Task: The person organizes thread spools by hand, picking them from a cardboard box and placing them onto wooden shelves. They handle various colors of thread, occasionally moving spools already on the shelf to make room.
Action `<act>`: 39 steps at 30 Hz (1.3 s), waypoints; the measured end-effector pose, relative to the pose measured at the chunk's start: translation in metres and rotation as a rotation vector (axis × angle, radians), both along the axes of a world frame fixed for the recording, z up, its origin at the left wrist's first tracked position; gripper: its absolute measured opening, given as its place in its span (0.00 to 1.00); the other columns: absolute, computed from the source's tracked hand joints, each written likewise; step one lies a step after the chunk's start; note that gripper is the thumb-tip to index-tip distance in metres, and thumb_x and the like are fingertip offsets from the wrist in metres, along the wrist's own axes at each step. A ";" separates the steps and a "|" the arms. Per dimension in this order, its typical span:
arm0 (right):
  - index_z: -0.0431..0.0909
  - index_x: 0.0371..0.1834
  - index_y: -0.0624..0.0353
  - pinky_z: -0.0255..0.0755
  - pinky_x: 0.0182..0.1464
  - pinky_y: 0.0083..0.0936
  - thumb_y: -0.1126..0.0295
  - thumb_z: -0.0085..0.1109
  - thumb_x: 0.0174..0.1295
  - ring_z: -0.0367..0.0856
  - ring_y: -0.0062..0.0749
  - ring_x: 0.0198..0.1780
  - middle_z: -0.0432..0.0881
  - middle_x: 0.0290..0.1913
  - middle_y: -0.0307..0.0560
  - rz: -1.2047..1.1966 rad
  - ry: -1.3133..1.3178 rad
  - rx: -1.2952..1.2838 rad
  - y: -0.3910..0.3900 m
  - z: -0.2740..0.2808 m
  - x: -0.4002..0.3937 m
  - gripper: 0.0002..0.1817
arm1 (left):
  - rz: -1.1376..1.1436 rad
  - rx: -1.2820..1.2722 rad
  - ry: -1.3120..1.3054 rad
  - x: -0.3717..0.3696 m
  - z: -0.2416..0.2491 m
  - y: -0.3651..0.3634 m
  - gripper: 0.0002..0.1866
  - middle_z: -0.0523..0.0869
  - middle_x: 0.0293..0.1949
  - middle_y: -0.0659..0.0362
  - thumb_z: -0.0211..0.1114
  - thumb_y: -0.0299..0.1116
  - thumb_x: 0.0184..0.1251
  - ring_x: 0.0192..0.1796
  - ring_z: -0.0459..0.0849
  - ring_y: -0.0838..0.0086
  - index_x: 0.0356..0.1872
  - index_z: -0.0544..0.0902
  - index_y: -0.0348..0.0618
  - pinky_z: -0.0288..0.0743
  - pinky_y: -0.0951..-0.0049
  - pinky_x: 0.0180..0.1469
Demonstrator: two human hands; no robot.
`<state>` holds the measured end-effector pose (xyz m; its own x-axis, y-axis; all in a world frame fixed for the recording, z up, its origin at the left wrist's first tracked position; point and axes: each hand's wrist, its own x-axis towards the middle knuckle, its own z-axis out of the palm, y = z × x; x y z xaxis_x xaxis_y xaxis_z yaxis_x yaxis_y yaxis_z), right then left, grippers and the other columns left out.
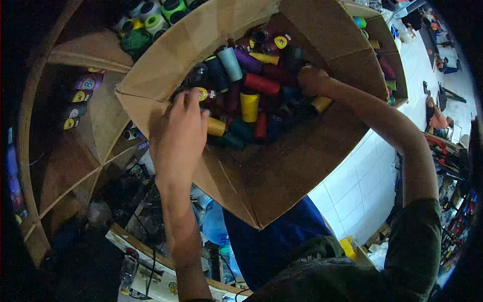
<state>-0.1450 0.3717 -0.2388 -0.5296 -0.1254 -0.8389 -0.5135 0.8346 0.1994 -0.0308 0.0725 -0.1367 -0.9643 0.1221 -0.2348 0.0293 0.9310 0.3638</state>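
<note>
A cardboard box (302, 161) holds a jumble of thread spools in many colours. My left hand (181, 128) reaches over the box's left side, fingers stretched apart beside a dark spool with a yellow label (203, 94). A mustard spool (216, 127) lies close to its thumb. My right hand (313, 81) is down among the spools at the right, near a dark spool (293, 59) and an orange-yellow spool (322, 104); its fingertips are hidden. Between the hands lie a yellow spool (249, 106), a red spool (261, 84) and a light blue spool (230, 64).
Wooden shelving (95, 126) at the left holds more labelled spools (88, 80). Green and white spools (156, 22) fill a compartment at the top. Below the box are a blue plastic bottle (215, 221) and cables. People sit farther off on the tiled floor (352, 176) side.
</note>
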 end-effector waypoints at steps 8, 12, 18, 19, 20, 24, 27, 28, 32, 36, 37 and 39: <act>0.73 0.51 0.60 0.78 0.45 0.40 0.68 0.62 0.53 0.81 0.45 0.48 0.82 0.43 0.54 0.535 0.076 -0.351 0.008 -0.035 0.048 0.21 | 0.006 0.021 0.162 -0.002 0.004 0.004 0.18 0.79 0.50 0.49 0.58 0.37 0.66 0.51 0.78 0.52 0.55 0.72 0.43 0.74 0.56 0.49; 0.70 0.53 0.63 0.77 0.46 0.38 0.66 0.65 0.50 0.81 0.48 0.47 0.82 0.43 0.55 0.346 0.018 -0.629 -0.011 0.005 0.034 0.26 | 0.029 0.115 0.093 -0.002 0.008 0.004 0.21 0.79 0.51 0.49 0.61 0.38 0.63 0.50 0.79 0.53 0.56 0.72 0.44 0.75 0.58 0.48; 0.63 0.61 0.63 0.72 0.54 0.25 0.72 0.67 0.50 0.77 0.33 0.51 0.77 0.50 0.47 -0.424 -0.163 -1.641 -0.059 0.105 0.015 0.34 | 0.027 0.799 0.055 -0.008 0.019 0.002 0.32 0.78 0.53 0.49 0.71 0.34 0.55 0.53 0.79 0.63 0.61 0.69 0.37 0.71 0.68 0.56; 0.61 0.64 0.61 0.70 0.56 0.25 0.72 0.67 0.50 0.73 0.32 0.56 0.74 0.54 0.47 -0.529 -0.273 -1.652 -0.063 0.123 0.015 0.36 | 0.093 0.926 0.020 -0.008 0.020 0.001 0.33 0.78 0.53 0.50 0.71 0.31 0.54 0.54 0.78 0.65 0.61 0.69 0.35 0.71 0.69 0.56; 0.59 0.67 0.59 0.68 0.59 0.25 0.73 0.67 0.50 0.70 0.31 0.60 0.71 0.58 0.46 -0.634 -0.385 -1.658 -0.065 0.133 0.016 0.39 | 0.160 1.053 -0.015 -0.007 0.020 -0.003 0.33 0.78 0.52 0.50 0.72 0.29 0.52 0.54 0.78 0.67 0.60 0.69 0.33 0.71 0.70 0.57; 0.54 0.71 0.57 0.68 0.62 0.32 0.65 0.70 0.52 0.70 0.36 0.62 0.70 0.61 0.50 -0.709 -0.628 -1.659 -0.058 0.131 0.022 0.44 | 0.304 1.213 0.113 0.002 0.024 -0.009 0.33 0.77 0.51 0.52 0.73 0.22 0.48 0.53 0.77 0.70 0.58 0.70 0.30 0.71 0.72 0.56; 0.65 0.65 0.61 0.71 0.60 0.32 0.62 0.67 0.56 0.77 0.35 0.56 0.77 0.55 0.53 -0.555 -0.463 -1.123 -0.019 0.088 -0.001 0.34 | 0.325 1.265 0.308 0.010 0.028 -0.029 0.36 0.77 0.52 0.50 0.73 0.24 0.44 0.53 0.78 0.67 0.58 0.69 0.30 0.72 0.70 0.57; 0.71 0.60 0.60 0.71 0.58 0.33 0.54 0.60 0.60 0.78 0.34 0.55 0.80 0.52 0.53 -0.304 -0.165 -0.609 -0.007 0.081 -0.007 0.29 | 0.332 1.336 0.354 0.013 0.027 -0.040 0.37 0.77 0.52 0.49 0.74 0.25 0.43 0.53 0.78 0.66 0.59 0.68 0.30 0.72 0.69 0.57; 0.74 0.53 0.62 0.68 0.57 0.42 0.51 0.59 0.57 0.77 0.48 0.54 0.78 0.52 0.58 -0.029 0.076 -0.138 0.075 -0.009 0.004 0.28 | 0.470 1.657 0.508 0.033 0.027 -0.077 0.43 0.73 0.58 0.45 0.71 0.30 0.44 0.61 0.73 0.60 0.64 0.61 0.29 0.62 0.59 0.66; 0.67 0.61 0.62 0.72 0.52 0.39 0.51 0.69 0.50 0.79 0.42 0.46 0.79 0.50 0.55 -0.199 -0.270 -0.216 0.099 -0.051 -0.004 0.39 | 0.539 1.719 0.726 0.058 0.026 -0.131 0.35 0.70 0.62 0.47 0.65 0.25 0.53 0.64 0.69 0.59 0.64 0.63 0.30 0.54 0.53 0.70; 0.67 0.61 0.62 0.73 0.51 0.38 0.50 0.70 0.48 0.80 0.42 0.44 0.80 0.49 0.54 -0.340 -0.381 -0.204 0.106 -0.056 -0.006 0.40 | 0.569 1.680 0.761 0.064 0.025 -0.146 0.34 0.70 0.61 0.47 0.65 0.25 0.54 0.63 0.70 0.60 0.63 0.64 0.30 0.56 0.53 0.69; 0.70 0.60 0.59 0.73 0.54 0.38 0.45 0.67 0.49 0.79 0.41 0.48 0.79 0.52 0.52 -0.709 -0.475 -0.362 0.141 -0.077 0.000 0.39 | 0.707 1.414 0.776 0.064 0.012 -0.176 0.27 0.78 0.53 0.54 0.66 0.24 0.57 0.55 0.77 0.70 0.60 0.69 0.33 0.67 0.67 0.61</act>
<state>-0.1446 0.5123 -0.3154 -0.1928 -0.2005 -0.9605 0.1801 0.9550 -0.2355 0.0334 -0.1032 -0.1244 -0.7451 -0.6452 0.1688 0.3385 -0.1477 0.9293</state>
